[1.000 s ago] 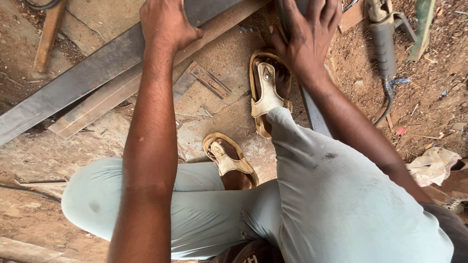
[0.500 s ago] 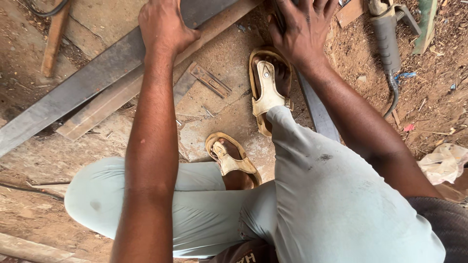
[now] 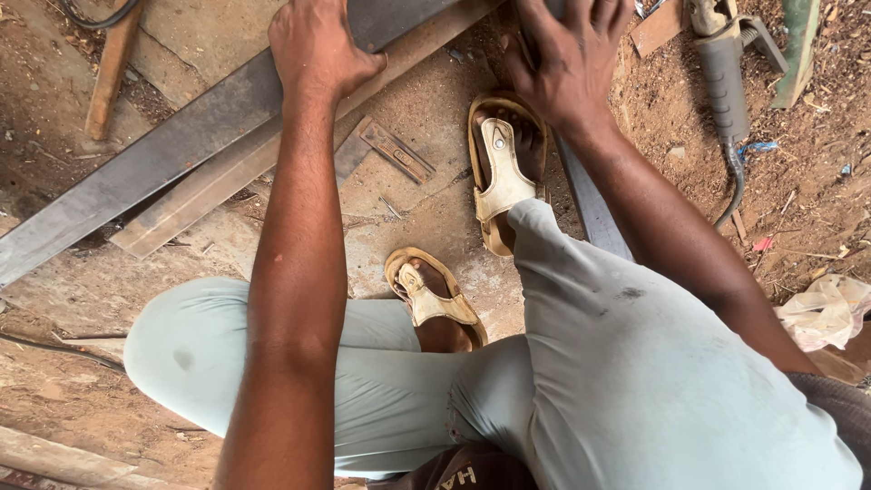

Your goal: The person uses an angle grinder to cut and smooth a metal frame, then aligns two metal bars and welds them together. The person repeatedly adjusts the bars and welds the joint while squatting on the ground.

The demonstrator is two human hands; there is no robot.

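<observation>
- Two hands are down on metal stock on a dusty workshop floor; the person squats over it in pale trousers.
- The left hand [image 3: 318, 45] lies palm-down on a long flat steel bar [image 3: 136, 181], which runs aslant from the lower left to the top edge, resting on a wooden batten [image 3: 209, 195]. Its fingers pass out of view, so I cannot tell whether they curl round the bar.
- The right hand [image 3: 572, 59] has its fingers spread and pressed onto the top end of a narrower steel strip [image 3: 590, 200], which runs down beside the forward sandal [image 3: 504, 172].
- The step looks like steadying or lining up the two pieces.
- Any further move would call for firm downward pressure, with toes kept away from the strip.
- An angle grinder [image 3: 721, 54] lies nearby, to the right, untouched.
</observation>
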